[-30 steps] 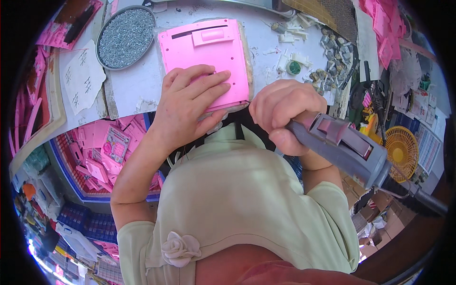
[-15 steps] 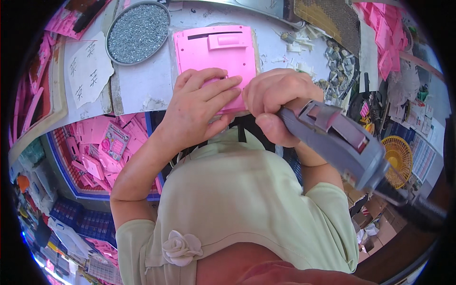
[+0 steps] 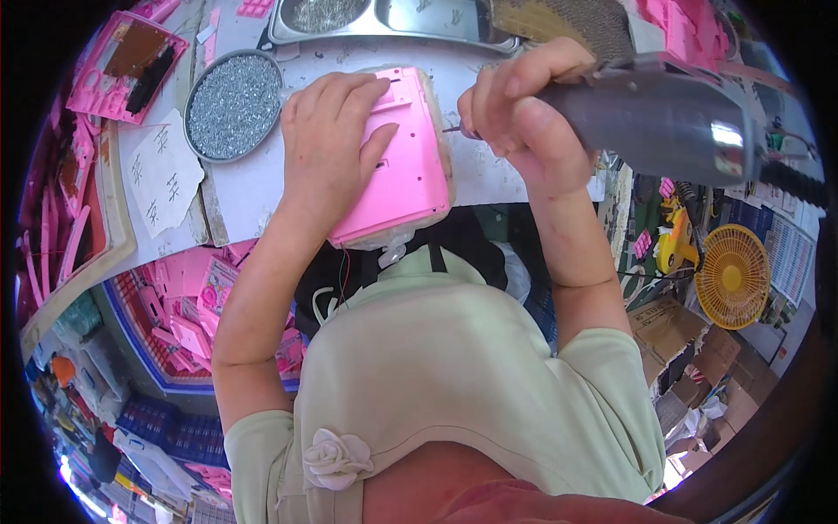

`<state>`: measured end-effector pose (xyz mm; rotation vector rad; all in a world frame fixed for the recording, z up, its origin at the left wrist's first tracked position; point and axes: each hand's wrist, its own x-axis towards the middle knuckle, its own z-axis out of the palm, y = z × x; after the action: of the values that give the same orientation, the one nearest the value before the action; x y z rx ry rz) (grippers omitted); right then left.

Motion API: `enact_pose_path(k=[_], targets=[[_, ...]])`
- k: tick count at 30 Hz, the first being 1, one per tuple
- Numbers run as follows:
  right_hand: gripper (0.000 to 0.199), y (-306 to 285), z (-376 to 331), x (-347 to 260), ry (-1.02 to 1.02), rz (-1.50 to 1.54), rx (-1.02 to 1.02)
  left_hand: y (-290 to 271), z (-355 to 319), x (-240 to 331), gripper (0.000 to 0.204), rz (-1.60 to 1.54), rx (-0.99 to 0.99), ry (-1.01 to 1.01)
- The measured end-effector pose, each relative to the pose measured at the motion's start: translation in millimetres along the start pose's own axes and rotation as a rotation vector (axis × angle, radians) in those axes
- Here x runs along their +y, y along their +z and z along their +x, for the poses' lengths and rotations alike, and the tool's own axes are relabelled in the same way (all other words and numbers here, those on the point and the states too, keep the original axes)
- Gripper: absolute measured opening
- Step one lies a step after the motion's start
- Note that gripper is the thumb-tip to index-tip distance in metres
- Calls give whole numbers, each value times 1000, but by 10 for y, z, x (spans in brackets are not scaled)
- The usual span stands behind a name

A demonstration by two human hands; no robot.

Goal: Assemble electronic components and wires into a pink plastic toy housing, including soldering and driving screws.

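Note:
A flat pink plastic case (image 3: 406,170) lies tilted on a pad wrapped in clear film at the table's near edge. My left hand (image 3: 327,135) lies over its upper left side, fingers bent over the top and thumb pressed on the face, gripping it. Small dark holes and a slot show in the case. My right hand (image 3: 532,113) is wrapped round a grey electric screwdriver (image 3: 650,118), held almost level right of the case. Its thin bit points left, just apart from the case's right side. Thin red and green wires hang below the case.
A round dish of small silvery screws (image 3: 234,106) stands at the left, beside a torn paper with handwriting (image 3: 166,177). A metal tray (image 3: 393,35) lies at the back. Below the table, a crate (image 3: 161,371) holds pink parts. A yellow fan (image 3: 731,275) is at the right.
My right hand has lifted the screwdriver away from the case, swinging it nearly level. My left hand has shifted up to the upper left side, and the case now sits tilted.

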<state>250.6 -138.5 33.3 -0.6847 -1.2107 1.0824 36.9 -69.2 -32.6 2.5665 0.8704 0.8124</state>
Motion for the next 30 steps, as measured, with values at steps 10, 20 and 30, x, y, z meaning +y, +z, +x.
enact_pose_path(k=[10, 20, 30], targets=[[29, 85, -92, -75, 9, -106, 36, 12, 6, 30, 46, 8, 2, -18], [19, -24, 175, 321, -16, -16, -43, 40, 24, 49, 47, 15, 7, -30], [36, -28, 177, 98, -74, 14, -94, -7, 1, 39, 48, 30, -37, -49]])
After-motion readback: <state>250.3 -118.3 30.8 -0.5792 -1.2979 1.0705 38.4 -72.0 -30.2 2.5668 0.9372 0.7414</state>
